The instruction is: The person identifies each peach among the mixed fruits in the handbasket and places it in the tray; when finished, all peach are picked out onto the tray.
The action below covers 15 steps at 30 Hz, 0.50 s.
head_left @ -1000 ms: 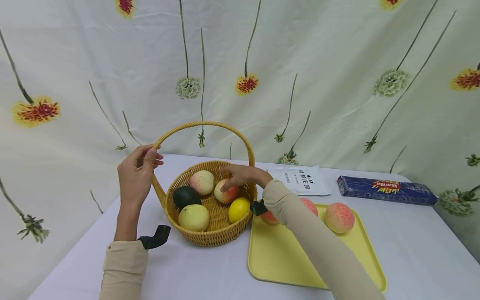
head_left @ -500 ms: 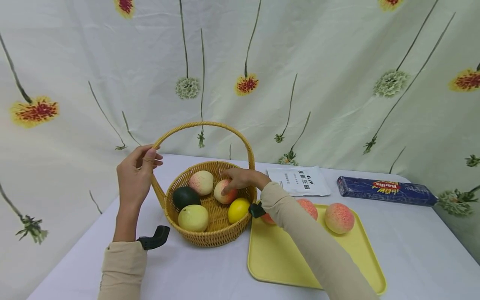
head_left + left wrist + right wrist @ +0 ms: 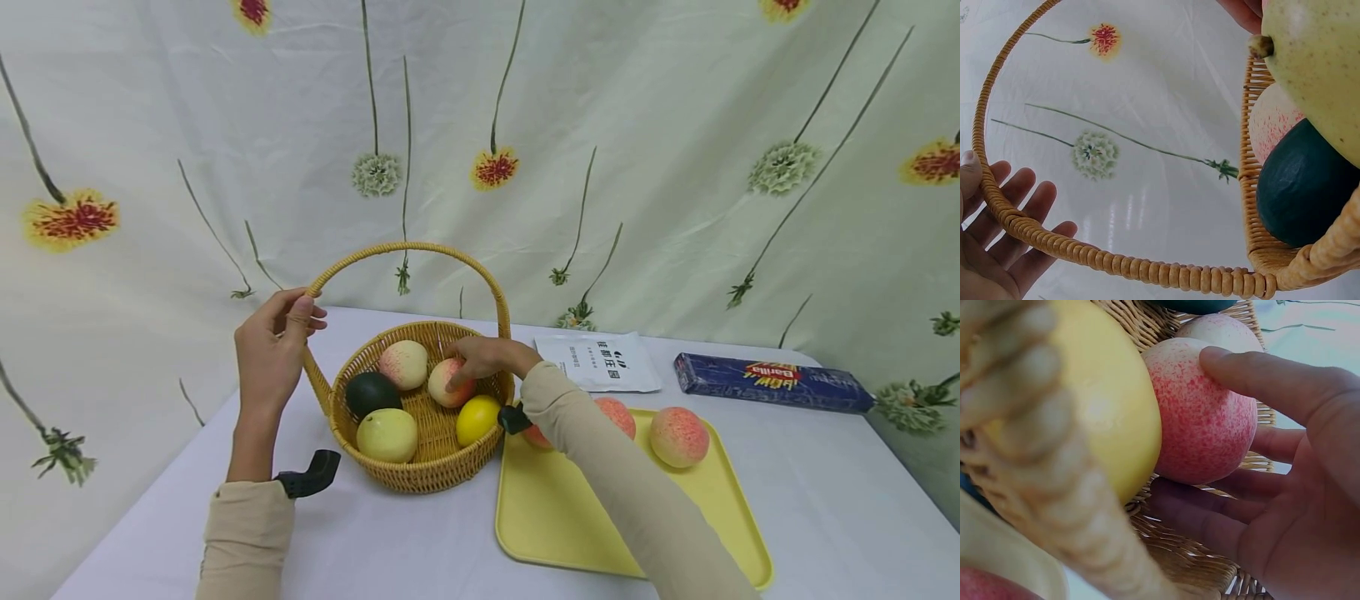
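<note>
The blushed peach (image 3: 444,392) sat inside the wicker basket (image 3: 427,477), a little below and left of the middle of the head view. My right grip (image 3: 483,357) was closed around it, thumb pressed on its skin and fingers curled about its far side and underneath. Toward the bottom of the basket from it, close by, lay a yellow fruit (image 3: 477,421); to its left in the frame were a paler peach (image 3: 403,365), a dark green fruit (image 3: 372,395) and a light green fruit (image 3: 387,436).

My left grip (image 3: 273,342), left of centre, was clamped loosely on the handle (image 3: 408,247), thumb on one side and fingers on the other. The handle arched upright above the basket.

Toward the lower right, partly under my right sleeve (image 3: 622,492), lay a yellow tray (image 3: 562,517) with three more peaches (image 3: 679,436) near its upper edge. Beyond it, right of centre, a white packet (image 3: 600,362) and a dark blue Barilla box (image 3: 772,382) rested on the white-covered surface (image 3: 405,542). A flower-printed cloth (image 3: 660,100) filled the upper frame.
</note>
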Motion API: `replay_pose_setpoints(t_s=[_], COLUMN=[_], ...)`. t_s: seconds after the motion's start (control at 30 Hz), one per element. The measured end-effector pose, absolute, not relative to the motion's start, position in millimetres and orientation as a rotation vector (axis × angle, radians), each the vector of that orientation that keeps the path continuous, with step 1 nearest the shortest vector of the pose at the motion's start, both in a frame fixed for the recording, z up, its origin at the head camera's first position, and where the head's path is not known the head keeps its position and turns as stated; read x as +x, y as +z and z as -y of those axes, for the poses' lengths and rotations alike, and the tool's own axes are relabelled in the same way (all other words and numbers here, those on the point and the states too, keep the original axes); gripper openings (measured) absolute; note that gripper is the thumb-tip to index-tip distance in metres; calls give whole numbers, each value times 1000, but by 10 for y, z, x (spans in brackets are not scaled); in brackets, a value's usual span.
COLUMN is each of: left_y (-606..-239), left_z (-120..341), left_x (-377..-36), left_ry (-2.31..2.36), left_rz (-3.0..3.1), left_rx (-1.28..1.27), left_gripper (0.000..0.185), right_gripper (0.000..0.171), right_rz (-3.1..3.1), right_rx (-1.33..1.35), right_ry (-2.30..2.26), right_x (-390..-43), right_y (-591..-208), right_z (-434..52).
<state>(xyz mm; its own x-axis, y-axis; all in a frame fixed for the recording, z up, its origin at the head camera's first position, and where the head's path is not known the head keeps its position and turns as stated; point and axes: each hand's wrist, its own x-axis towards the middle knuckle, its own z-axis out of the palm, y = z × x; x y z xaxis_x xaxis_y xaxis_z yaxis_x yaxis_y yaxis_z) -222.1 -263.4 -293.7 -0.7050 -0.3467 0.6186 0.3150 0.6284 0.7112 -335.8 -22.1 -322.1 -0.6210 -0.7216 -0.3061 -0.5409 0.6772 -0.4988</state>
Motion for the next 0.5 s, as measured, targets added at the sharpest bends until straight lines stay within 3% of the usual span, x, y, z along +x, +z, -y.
replay_pose_setpoints(t_s=[0.5], left_y=[-2937], left_z=[2638], left_x=[-2214], left_ry=[-1108], left_rz=[2085], left_rx=[30], left_gripper=[37], right_gripper=[52], right_rz=[-2427], right_rx=[-991], right_ry=[-527], right_x=[-3339], right_y=[-3239], right_z=[204])
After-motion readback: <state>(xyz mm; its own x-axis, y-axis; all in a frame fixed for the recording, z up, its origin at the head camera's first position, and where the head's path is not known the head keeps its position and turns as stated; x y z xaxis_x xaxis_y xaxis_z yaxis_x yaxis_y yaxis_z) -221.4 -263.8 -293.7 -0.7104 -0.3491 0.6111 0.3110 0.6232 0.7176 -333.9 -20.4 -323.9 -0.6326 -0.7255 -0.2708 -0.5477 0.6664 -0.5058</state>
